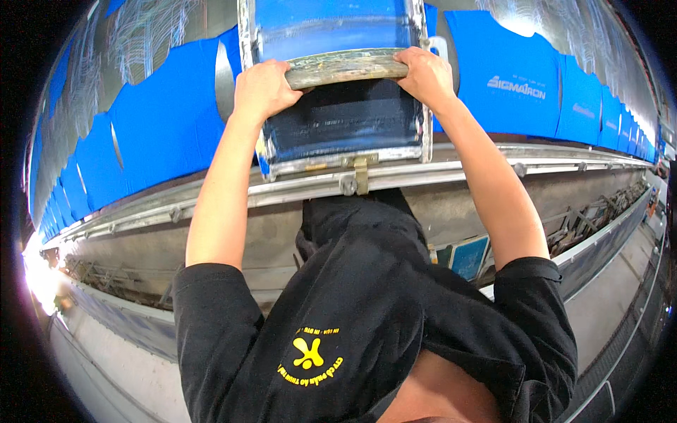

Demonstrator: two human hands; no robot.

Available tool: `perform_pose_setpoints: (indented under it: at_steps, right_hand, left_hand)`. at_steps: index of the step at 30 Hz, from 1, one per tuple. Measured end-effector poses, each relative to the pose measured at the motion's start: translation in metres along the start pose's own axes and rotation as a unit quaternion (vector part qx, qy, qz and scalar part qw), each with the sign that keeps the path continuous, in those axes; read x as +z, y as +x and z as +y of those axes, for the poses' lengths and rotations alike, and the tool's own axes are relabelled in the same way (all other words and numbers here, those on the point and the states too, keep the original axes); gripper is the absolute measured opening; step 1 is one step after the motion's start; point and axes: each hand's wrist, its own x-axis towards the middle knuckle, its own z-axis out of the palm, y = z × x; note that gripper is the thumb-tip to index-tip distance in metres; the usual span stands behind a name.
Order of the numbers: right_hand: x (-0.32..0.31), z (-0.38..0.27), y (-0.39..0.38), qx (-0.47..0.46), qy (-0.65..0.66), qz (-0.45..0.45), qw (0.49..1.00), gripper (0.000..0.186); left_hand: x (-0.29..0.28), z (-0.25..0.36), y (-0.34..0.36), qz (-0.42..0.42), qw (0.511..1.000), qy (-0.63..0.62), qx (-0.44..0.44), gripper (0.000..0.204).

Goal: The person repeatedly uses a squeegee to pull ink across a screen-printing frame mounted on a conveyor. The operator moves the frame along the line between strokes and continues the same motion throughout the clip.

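Both my arms reach forward to a long, worn squeegee (345, 68) lying crosswise in a screen printing frame (427, 137). Around the squeegee's left end, my left hand (264, 90) is closed. The other end is gripped by my right hand (427, 76), near the frame's right side. Beyond the squeegee the screen mesh (335, 32) looks blue; on the near side a dark area (338, 123) shows. The squeegee's lower edge is hidden, so I cannot tell how firmly it presses on the mesh.
Blue fabric pieces (166, 106) lie in a row along the long table, with printed blue pieces (508, 84) to the right. A metal rail (303, 185) with round knobs runs along the near edge. A metal bracket (361, 176) meets it at the frame. Below right stands a teal panel (467, 258).
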Motion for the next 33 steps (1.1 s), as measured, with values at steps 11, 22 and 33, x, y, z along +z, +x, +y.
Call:
perform_pose_setpoints:
  at_steps: [11, 22, 33]
  right_hand:
    - [0.022, -0.028, -0.134, -0.046, 0.025, 0.037, 0.998, 0.028]
    - [-0.046, -0.009, 0.001, -0.077, 0.008, 0.068, 0.995, 0.027]
    - [-0.013, 0.009, 0.085, 0.011, -0.06, -0.001, 0.998, 0.031]
  left_hand:
    - [0.049, 0.02, -0.121, -0.009, 1.0, -0.021, 0.016, 0.055]
    - [-0.041, -0.022, 0.009, -0.027, 0.997, 0.039, 0.053, 0.05]
    - [-0.037, -0.023, 0.08, 0.025, 0.999, 0.036, 0.025, 0.069]
